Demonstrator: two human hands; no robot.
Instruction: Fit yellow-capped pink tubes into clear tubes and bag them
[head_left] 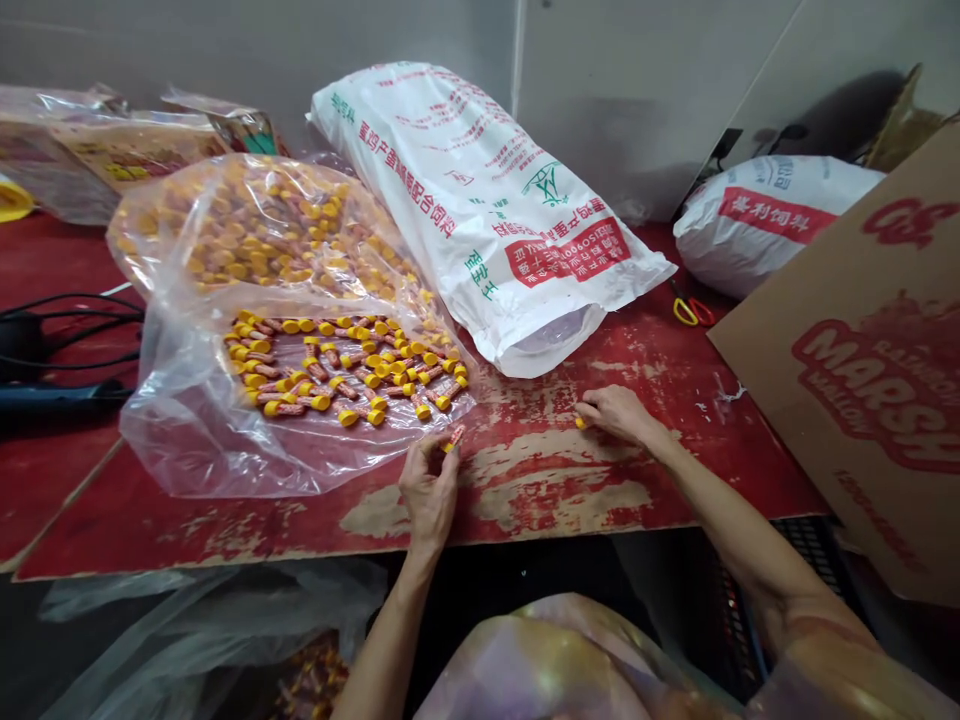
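My left hand is closed over the table's front part, pinching a small tube with a yellow cap and pinkish-red contents. To its right, my right hand is also closed, low over the worn red tabletop. A yellow cap shows at its fingertips; whether a tube is attached is hidden by the fingers. Left of my hands lies a large clear plastic bag full of the same tubes. Many loose yellow-capped tubes are spread at its open mouth.
A white printed sack lies behind the bag. Red-and-yellow scissors, another white sack and a cardboard box are on the right. Black cables lie at left. Below the table edge is another plastic bag with tubes.
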